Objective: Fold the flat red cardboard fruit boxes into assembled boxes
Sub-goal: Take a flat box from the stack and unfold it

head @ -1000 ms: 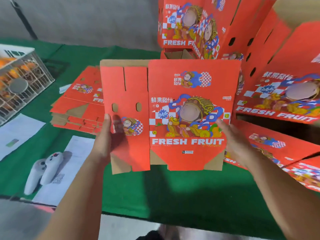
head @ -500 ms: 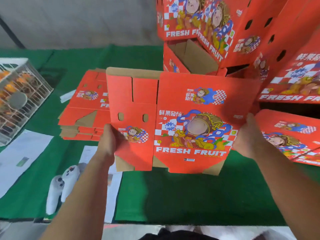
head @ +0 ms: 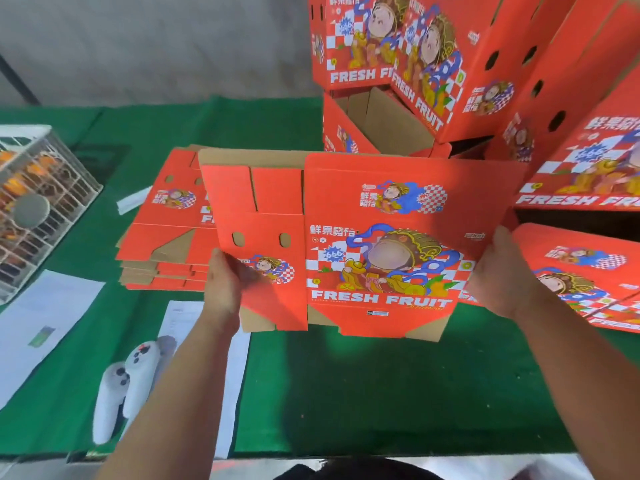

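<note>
I hold a flat red fruit box (head: 381, 237) upright above the green table, its printed "FRESH FRUIT" face toward me. My left hand (head: 225, 285) grips the left edge by the narrow side panel, thumb on the front. My right hand (head: 498, 275) grips the right edge, its fingers hidden behind the cardboard. A stack of flat red boxes (head: 162, 244) lies behind on the left. More flat boxes (head: 588, 271) lie at the right.
Assembled red boxes (head: 433, 64) are piled at the back right, one open-topped. A wire crate of oranges (head: 34, 209) stands at the far left. Two white controllers (head: 128, 375) and paper sheets (head: 45, 327) lie on the green table (head: 346, 393) near its front edge.
The view has tilted down and closer. Both hands shifted slightly lower on the box's edges; the flat box stays upright between them, still unopened.
</note>
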### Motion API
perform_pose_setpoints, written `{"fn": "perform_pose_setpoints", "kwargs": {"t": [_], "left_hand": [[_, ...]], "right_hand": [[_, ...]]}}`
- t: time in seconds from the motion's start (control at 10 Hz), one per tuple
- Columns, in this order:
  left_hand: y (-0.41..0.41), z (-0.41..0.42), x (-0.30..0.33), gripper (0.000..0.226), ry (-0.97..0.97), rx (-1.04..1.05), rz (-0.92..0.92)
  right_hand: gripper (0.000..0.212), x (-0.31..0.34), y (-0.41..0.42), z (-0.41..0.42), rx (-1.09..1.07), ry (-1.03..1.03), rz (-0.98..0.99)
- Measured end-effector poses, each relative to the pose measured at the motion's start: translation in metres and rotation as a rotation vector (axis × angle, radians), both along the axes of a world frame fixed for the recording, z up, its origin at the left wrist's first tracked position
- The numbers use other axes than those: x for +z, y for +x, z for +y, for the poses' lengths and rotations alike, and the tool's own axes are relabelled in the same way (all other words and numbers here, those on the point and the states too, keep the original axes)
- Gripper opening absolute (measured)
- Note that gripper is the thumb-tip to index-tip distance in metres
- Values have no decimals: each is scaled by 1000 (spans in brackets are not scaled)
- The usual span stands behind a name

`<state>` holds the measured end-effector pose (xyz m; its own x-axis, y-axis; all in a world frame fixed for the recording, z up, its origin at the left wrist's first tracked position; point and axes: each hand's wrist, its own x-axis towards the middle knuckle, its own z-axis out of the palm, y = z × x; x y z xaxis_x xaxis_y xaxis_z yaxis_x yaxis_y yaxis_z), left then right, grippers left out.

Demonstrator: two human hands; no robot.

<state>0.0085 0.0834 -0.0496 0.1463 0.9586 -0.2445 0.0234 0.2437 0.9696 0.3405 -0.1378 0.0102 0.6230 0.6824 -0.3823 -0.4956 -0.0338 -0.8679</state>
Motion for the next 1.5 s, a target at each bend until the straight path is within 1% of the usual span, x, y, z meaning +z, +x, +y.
{"fn": "perform_pose_setpoints", "kwargs": {"t": [0.1, 0.2, 0.3, 0.4, 0.5, 0.6, 0.7, 0.8, 0.9, 1.0, 1.1, 1.2, 1.3, 1.4, 1.5], "left_hand": [[22, -14, 24, 45, 479, 61, 67], [44, -25, 31, 85, 643, -94, 343], [58, -33, 44, 111, 771, -108, 578], [73, -40, 55, 110, 1015, -142, 753], [89, -44, 61, 111, 1084, -214, 797], [99, -31, 71, 86, 937, -325, 435], [100, -18, 76, 62, 635, -440, 223], [91, -13, 70, 47, 496, -386, 1], [80, -20, 67, 44, 417, -400, -140], [81, -34, 77, 48, 408, -369, -275], [94, -41, 96, 45, 332, -260, -458], [106, -33, 113, 39, 201, -115, -702], [112, -20, 109, 51, 63, 24, -776], [112, -17, 85, 57, -25, 137, -745], [97, -14, 51, 73, -108, 74, -609]], "right_hand": [[52, -15, -2, 0, -35, 52, 24], [33, -24, -1, 2, -134, 83, -34], [39, -26, 9, 3, -387, 56, 20], [38, -27, 18, 1, -476, -8, -19], [39, -31, 23, 0, -477, -56, -10], [35, -35, 27, 2, -428, -44, 29], [34, -34, 28, 0, -359, -25, 49], [55, -34, 24, 3, -275, 17, 18], [66, -35, 18, 5, -229, 51, -24], [71, -39, 17, 9, -214, 48, -17], [76, -33, 16, 13, -115, 9, -130], [73, -33, 14, 6, -35, -48, -425], [73, -38, 14, -8, 187, -171, -159], [60, -36, 11, -16, 362, -242, 98], [44, -37, 17, -10, 253, -212, 41]]}}
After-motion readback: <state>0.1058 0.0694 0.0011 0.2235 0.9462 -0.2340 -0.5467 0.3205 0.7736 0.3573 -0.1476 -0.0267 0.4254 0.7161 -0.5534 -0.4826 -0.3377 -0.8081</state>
